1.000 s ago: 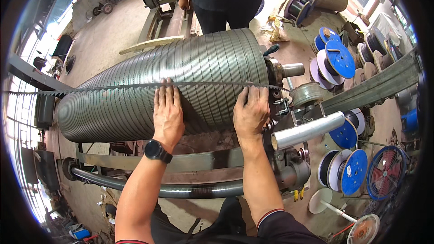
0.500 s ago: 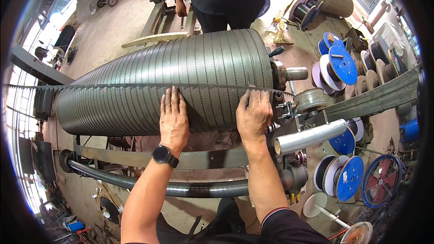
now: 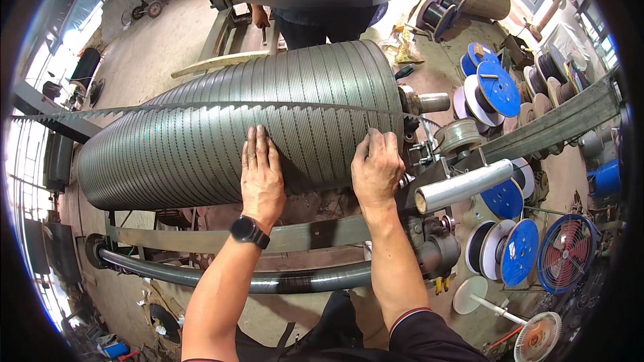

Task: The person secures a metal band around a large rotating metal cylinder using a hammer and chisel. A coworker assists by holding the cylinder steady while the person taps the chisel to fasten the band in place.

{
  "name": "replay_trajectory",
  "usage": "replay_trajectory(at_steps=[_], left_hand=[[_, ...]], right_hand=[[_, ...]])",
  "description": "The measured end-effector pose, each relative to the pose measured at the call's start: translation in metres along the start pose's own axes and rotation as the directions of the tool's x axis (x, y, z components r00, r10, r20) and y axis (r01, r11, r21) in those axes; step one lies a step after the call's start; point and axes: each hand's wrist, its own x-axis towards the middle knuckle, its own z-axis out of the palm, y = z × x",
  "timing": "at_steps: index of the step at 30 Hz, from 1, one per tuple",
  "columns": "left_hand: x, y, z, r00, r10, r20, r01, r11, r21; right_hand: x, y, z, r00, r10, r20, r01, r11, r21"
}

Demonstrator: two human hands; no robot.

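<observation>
A large grey drum [image 3: 201, 161], wound with fine ridged bands and dashed dark lines, lies across in front of me. My left hand [image 3: 261, 177] rests flat on its near side, fingers straight and together, pointing away; a dark watch [image 3: 248, 230] is on that wrist. Farther right, my right hand [image 3: 378, 169] is against the drum with its fingers curled in; whatever they may hold is hidden. Beyond both sets of fingertips, a long dark toothed strip [image 3: 322, 108], like a saw blade, stretches over the drum, teeth toward me. Neither hand touches it.
A person [image 3: 322, 27] stands behind the drum. A shiny dark roller [image 3: 282, 281] and a flat beam [image 3: 181, 238] run on my side. To the right are a grooved pulley [image 3: 458, 135], a silver tube [image 3: 463, 186], blue-and-white reels [image 3: 500, 90] and a fan [image 3: 565, 253].
The toothed strip has moved away from me, leaving a gap beyond my fingertips where it was touching or nearly touching them. Both hands have stayed nearly in place.
</observation>
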Motion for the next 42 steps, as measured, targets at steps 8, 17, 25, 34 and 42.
replay_trajectory(at_steps=[8, 17, 25, 34, 42], left_hand=[[-0.007, 0.003, 0.004, 1.0, -0.003, 0.023, 0.004, 1.0, -0.021], [-0.022, 0.009, -0.003, 0.994, -0.021, 0.107, 0.022, 1.0, -0.006], [-0.034, 0.004, -0.011, 0.988, 0.027, 0.149, -0.031, 0.999, 0.026], [-0.024, -0.026, -0.025, 0.983, 0.155, 0.097, -0.157, 0.988, 0.012], [0.01, -0.025, -0.038, 0.994, 0.086, 0.061, -0.087, 0.996, 0.01]], right_hand=[[-0.033, -0.003, -0.024, 0.993, 0.071, 0.097, -0.064, 0.996, -0.065], [-0.084, -0.015, -0.082, 0.929, 0.172, 0.328, -0.189, 0.982, 0.02], [-0.083, -0.011, -0.094, 0.952, -0.041, 0.304, 0.019, 0.997, 0.075], [-0.095, -0.013, -0.102, 0.947, 0.02, 0.322, -0.058, 0.993, 0.107], [-0.105, -0.012, -0.125, 0.955, 0.023, 0.296, -0.072, 0.985, 0.154]])
